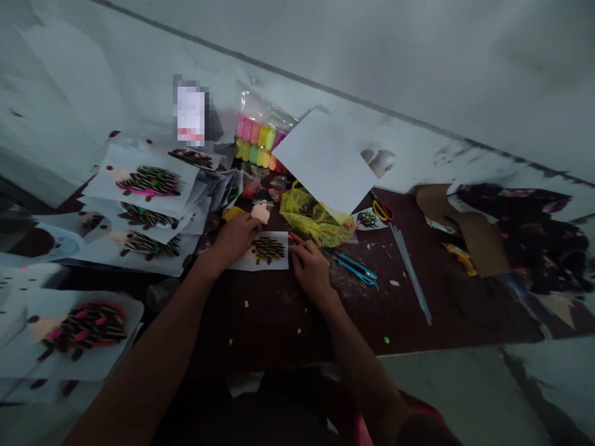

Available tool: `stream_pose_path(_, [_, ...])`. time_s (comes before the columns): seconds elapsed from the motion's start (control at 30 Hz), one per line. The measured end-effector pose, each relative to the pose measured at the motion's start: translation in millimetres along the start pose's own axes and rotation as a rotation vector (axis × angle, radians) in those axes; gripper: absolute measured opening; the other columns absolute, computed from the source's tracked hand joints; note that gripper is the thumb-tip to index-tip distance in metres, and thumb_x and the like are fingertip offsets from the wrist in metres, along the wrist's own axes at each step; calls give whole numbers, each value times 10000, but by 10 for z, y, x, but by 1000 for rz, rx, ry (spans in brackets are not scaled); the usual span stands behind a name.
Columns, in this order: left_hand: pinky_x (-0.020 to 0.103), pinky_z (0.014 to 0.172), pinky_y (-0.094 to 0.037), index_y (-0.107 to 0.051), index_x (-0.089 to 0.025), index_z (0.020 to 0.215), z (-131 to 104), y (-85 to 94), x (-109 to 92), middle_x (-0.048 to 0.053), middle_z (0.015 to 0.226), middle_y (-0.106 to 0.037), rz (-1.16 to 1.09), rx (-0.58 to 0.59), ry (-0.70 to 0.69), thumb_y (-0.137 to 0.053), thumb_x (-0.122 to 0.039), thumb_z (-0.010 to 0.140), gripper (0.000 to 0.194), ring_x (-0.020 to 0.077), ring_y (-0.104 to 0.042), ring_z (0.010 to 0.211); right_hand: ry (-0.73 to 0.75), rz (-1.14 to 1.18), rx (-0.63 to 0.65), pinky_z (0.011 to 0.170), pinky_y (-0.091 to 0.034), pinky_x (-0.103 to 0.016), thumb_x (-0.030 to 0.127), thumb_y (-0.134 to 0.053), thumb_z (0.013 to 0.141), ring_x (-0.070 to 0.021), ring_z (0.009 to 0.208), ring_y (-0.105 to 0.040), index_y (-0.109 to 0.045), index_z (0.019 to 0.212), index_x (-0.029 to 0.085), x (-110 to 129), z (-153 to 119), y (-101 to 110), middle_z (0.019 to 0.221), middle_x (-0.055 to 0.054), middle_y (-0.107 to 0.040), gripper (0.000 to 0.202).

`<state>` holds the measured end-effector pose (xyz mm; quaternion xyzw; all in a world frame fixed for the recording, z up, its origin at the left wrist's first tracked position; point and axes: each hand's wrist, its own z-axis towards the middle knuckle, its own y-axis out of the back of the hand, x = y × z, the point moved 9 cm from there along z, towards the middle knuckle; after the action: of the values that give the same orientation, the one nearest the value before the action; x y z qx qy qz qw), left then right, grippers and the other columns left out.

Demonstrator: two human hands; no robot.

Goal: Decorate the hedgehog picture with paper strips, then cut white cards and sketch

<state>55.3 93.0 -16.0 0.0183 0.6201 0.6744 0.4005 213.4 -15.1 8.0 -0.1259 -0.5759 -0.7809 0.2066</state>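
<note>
In the head view a small white sheet (242, 264) lies on the dark table, bearing a hedgehog figure (268, 248) of dark striped spines with brown and yellow bits below. My left hand (236, 238) is over the sheet's left part, its fingers bent together at the edge of a peach clay lump (261, 212). Beside the sheet's right edge is my right hand (310, 267), with thumb and fingers curled together. A thin orange piece (295, 238) shows at those fingertips; whether they grip it is hard to see. Close by on the right lies a blue cutter knife (356, 267).
Stacked hedgehog sheets (149, 179) fill the left side. Behind are a bag of coloured clay (260, 136), a yellow plastic bag (316, 217) and a large tilted white sheet (325, 161). Scissors (383, 212), clear sticks (411, 272) and brown cardboard (478, 241) lie to the right.
</note>
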Motion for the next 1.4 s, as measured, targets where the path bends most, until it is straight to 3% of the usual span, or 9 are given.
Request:
stream_pose_path(0.83, [374, 885, -518, -718, -187, 941, -67, 12, 11, 99, 999, -665, -41, 34, 19, -460, -188, 950, 258, 244, -619, 952, -50, 49, 41, 770, -514, -251, 190, -537, 989, -180, 888, -675, -777, 1098, 211, -53, 6, 23, 983, -79, -682, 265])
stream_pose_path(1.0, [387, 949, -514, -708, -197, 1142, -64, 108, -42, 89, 1103, -696, -122, -20, 13, -419, -102, 909, 383, 240, -630, 1044, -62, 55, 39, 776, -516, -256, 183, -528, 992, -182, 894, -677, -777, 1106, 199, -83, 11, 17, 981, -83, -682, 275])
stream_pose_path(1.23, [395, 985, -514, -713, -167, 1084, -81, 316, 34, 107, 1146, -685, -115, -171, 75, -395, -45, 859, 409, 244, -628, 1088, -74, 43, 45, 766, -519, -260, 171, -533, 982, -184, 876, -677, -781, 1097, 208, -121, 18, -9, 973, -83, -683, 276])
stream_pose_path(1.4, [407, 992, -521, -711, -162, 1105, -91, 290, 160, 106, 1135, -679, -81, -160, 124, -412, -10, 791, 460, 249, -619, 1085, -59, 50, 54, 766, -521, -266, 156, -528, 978, -184, 856, -676, -780, 1090, 219, -103, 17, -17, 959, -79, -685, 283])
